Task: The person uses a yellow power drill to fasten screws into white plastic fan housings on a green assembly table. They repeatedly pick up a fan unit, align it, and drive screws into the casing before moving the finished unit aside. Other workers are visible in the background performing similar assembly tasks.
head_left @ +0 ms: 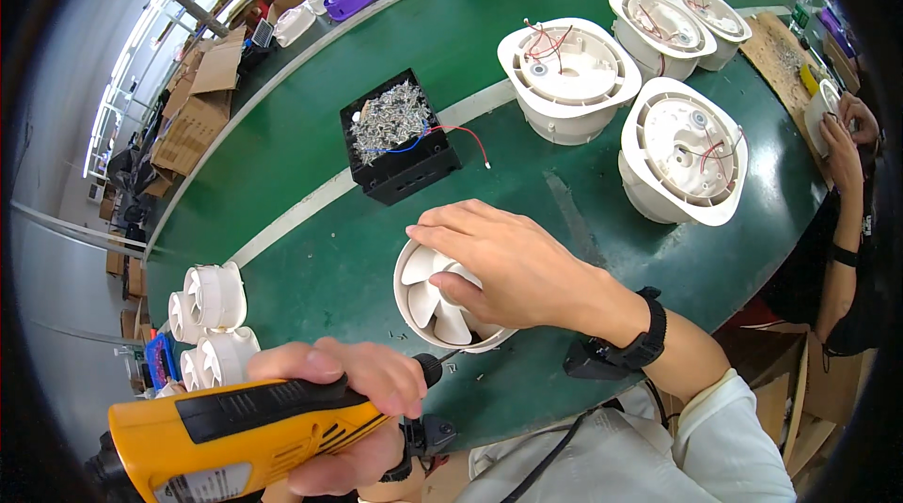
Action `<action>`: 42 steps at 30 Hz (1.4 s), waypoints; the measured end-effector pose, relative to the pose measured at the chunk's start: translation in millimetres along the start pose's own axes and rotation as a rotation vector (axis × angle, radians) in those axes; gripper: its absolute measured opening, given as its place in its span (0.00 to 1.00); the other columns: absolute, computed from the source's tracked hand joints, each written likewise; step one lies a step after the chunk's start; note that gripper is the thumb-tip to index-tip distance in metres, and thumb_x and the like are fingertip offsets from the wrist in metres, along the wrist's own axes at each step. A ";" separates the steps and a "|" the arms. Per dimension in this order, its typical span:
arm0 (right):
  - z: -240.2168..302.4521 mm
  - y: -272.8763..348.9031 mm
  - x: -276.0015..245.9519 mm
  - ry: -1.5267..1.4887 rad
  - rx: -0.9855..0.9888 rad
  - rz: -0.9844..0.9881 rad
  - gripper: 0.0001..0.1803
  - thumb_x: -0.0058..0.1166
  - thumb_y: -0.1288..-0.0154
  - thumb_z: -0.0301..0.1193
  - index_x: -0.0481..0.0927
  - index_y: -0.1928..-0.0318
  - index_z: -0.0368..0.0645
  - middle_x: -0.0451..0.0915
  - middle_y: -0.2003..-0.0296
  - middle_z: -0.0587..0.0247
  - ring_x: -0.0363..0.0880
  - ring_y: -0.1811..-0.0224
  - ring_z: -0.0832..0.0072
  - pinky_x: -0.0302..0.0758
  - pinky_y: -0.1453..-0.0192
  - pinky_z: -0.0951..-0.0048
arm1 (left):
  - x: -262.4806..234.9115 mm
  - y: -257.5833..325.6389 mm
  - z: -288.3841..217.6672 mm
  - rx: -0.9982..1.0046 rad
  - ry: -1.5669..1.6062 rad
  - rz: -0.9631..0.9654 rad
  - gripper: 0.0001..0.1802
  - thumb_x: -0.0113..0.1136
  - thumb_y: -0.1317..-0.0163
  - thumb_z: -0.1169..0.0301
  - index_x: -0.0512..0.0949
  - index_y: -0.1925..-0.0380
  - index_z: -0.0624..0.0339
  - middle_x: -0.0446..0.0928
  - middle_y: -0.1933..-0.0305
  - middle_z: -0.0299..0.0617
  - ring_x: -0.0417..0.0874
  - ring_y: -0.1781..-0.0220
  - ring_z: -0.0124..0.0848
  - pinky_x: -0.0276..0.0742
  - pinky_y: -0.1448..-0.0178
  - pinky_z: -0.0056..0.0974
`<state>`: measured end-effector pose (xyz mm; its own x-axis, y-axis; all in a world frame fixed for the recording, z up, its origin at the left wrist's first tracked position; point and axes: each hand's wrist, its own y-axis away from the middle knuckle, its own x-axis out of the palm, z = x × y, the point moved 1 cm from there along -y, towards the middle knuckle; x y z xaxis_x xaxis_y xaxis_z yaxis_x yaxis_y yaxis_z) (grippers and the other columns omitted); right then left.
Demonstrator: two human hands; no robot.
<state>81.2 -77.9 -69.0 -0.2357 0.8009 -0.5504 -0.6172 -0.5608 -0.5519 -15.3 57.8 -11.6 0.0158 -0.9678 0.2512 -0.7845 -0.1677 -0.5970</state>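
Right hand [513, 268] lay spread over a white fan wheel [442, 301], palm down, its fingers curled over the rim and the thumb pressed among the curved blades, so that it gripped the wheel against the green table [320, 268]. A black watch [644, 338] sat on that wrist, above a white sleeve. The wheel stood near the table's front edge, just in front of a pale stripe running across the green surface. The left hand [353, 409] was closed around a yellow and black electric screwdriver [235, 428], whose dark tip [442, 362] pointed toward the wheel's lower edge, very close to it; whether it touched could not be told. Beyond the wheel sat a black box of screws [400, 136] with red and blue wires trailing from it. Further right stood four white round fan housings [569, 75], some with thin red wires on top. At the left edge of the table a cluster of more white fan wheels [212, 315] lay stacked together. At the far right another person's hands [842, 132] held a white part. Cardboard boxes [202, 103] lay piled beyond the table's left side.
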 end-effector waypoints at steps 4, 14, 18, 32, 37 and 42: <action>0.2 -0.7 -0.7 0.016 0.033 0.054 0.23 0.59 0.46 0.27 0.73 0.48 0.35 0.74 0.51 0.54 0.73 0.51 0.59 0.73 0.49 0.64 | 8.1 0.3 5.7 -0.071 -0.023 -0.036 0.39 0.50 0.46 0.32 0.61 0.56 0.58 0.68 0.80 0.39 0.67 0.90 0.28 0.64 0.88 0.31; 0.0 -1.4 -0.9 0.013 0.010 0.031 0.22 0.58 0.46 0.28 0.73 0.50 0.33 0.74 0.54 0.51 0.73 0.51 0.56 0.72 0.48 0.63 | 13.2 -7.6 -5.4 -0.192 -0.033 -0.093 0.42 0.56 0.49 0.35 0.58 0.56 0.63 0.70 0.78 0.43 0.72 0.85 0.31 0.70 0.82 0.34; 1.2 -0.9 -1.4 0.036 -0.028 0.037 0.22 0.57 0.44 0.32 0.73 0.51 0.30 0.74 0.53 0.46 0.73 0.50 0.54 0.70 0.44 0.60 | -3.0 -12.9 -23.7 0.001 0.001 -0.100 0.40 0.53 0.45 0.36 0.59 0.53 0.63 0.71 0.77 0.46 0.71 0.84 0.35 0.69 0.80 0.37; -4.6 -11.0 -12.8 0.259 -0.211 0.188 0.33 0.60 0.47 0.43 0.71 0.46 0.33 0.71 0.45 0.46 0.66 0.38 0.58 0.55 0.32 0.51 | -18.9 -6.7 -25.5 0.036 -0.118 -0.080 0.41 0.47 0.43 0.34 0.57 0.51 0.62 0.71 0.77 0.45 0.71 0.84 0.36 0.71 0.79 0.38; 22.0 -0.1 -12.5 0.427 0.067 -0.004 0.39 0.62 0.50 0.46 0.67 0.43 0.32 0.68 0.46 0.35 0.65 0.39 0.49 0.55 0.33 0.48 | -21.1 -13.5 -18.9 -0.004 -0.092 -0.134 0.43 0.44 0.45 0.31 0.57 0.50 0.61 0.69 0.78 0.43 0.69 0.84 0.35 0.69 0.79 0.39; 8.5 -9.3 -14.1 0.276 -0.061 0.145 0.42 0.64 0.53 0.46 0.67 0.42 0.33 0.66 0.45 0.34 0.63 0.39 0.47 0.54 0.33 0.48 | -26.6 -11.0 -11.2 -0.018 0.005 -0.141 0.44 0.45 0.45 0.31 0.56 0.49 0.62 0.71 0.77 0.45 0.70 0.83 0.36 0.69 0.78 0.39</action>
<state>83.9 -82.2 -50.8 -0.1005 0.6293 -0.7706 -0.5439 -0.6833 -0.4870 -14.1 87.5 -3.2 0.1235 -0.9339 0.3356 -0.7858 -0.2985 -0.5416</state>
